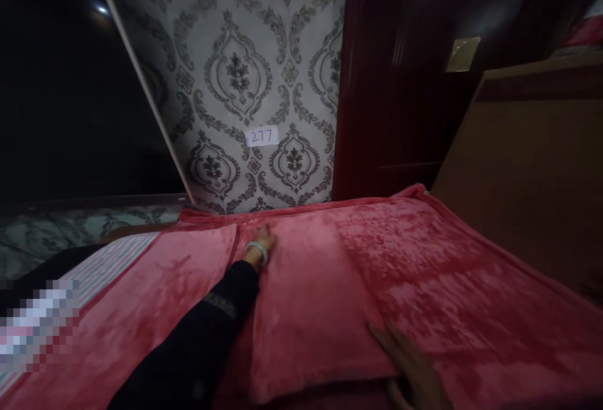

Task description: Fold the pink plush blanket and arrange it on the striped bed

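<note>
Head view: both hands, left and right, press flat, grip open, on pillow edges.

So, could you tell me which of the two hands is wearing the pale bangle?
The left hand, stretched to the far edge of the red pillow, wears the bangle; the right hand, at its near corner, is bare.

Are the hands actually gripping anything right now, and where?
Nothing looks gripped. The left hand rests flat on the far end of the red pillow; the right hand lies open on its near corner.
</note>
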{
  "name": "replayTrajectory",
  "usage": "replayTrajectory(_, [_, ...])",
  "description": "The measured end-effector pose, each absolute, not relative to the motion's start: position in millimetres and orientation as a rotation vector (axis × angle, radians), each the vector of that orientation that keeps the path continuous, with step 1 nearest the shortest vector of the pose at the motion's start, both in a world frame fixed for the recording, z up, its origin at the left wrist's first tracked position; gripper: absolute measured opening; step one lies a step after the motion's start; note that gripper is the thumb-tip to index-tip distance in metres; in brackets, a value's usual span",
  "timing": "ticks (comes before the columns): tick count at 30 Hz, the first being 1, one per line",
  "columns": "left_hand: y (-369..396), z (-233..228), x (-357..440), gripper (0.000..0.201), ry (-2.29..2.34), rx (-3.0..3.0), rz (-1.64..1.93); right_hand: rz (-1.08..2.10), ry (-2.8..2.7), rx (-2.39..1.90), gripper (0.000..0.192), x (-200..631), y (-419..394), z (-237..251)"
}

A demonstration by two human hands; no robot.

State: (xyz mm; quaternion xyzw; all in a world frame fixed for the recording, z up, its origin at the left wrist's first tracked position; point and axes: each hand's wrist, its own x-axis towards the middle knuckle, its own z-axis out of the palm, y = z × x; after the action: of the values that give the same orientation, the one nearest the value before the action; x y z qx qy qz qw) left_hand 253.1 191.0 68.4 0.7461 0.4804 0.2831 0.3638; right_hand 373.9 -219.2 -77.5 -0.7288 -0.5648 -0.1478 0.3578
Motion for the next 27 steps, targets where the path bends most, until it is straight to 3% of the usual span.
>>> replayTrajectory(4, [178, 95, 296, 0.057, 1.034, 2.259, 0.599, -0.384, -1.47, -1.896, 0.066, 382, -199, -17])
replayTrajectory(8, [142, 87, 358, 0.057, 0.752, 2.492, 0.388, -0.342, -1.6, -1.966, 0.074, 375, -133, 23])
replayTrajectory(16, [128, 24, 386, 0.075, 0.748, 2.878, 0.079, -0.18, -1.707, -2.124, 0.086, 360, -98, -20])
replayTrajectory(27, [123, 25, 382, 0.077, 0.714, 2.877, 0.095, -0.244, -1.782, -2.211, 0.073, 368, -97, -46])
